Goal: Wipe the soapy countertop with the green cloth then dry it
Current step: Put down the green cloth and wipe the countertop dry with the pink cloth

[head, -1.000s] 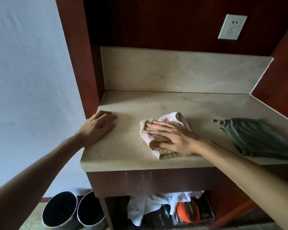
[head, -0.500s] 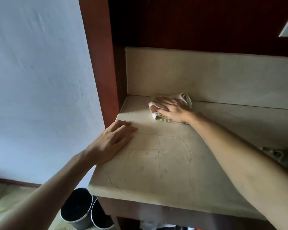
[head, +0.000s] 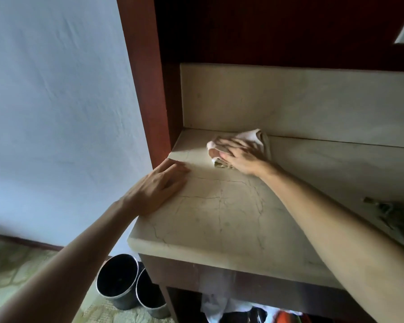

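A beige stone countertop [head: 224, 213] with thin dark cracks fills the middle. My right hand [head: 239, 155] presses flat on a folded pale pink-white cloth [head: 254, 136] at the back left, close to the backsplash. My left hand [head: 158, 190] rests flat on the counter's left edge, fingers together, holding nothing. The green cloth [head: 397, 217] lies crumpled at the far right edge, partly cut off and partly hidden by my right forearm.
A stone backsplash [head: 289, 103] rises behind the counter, with a red-brown wooden post [head: 147, 78] at its left. Two dark metal bins [head: 126, 285] stand on the floor below left. White fabric and clutter sit on the shelf under the counter.
My right hand has slid the pale cloth from the counter's front middle to the back left by the backsplash. The left hand has stayed on the left edge. The view has shifted left.
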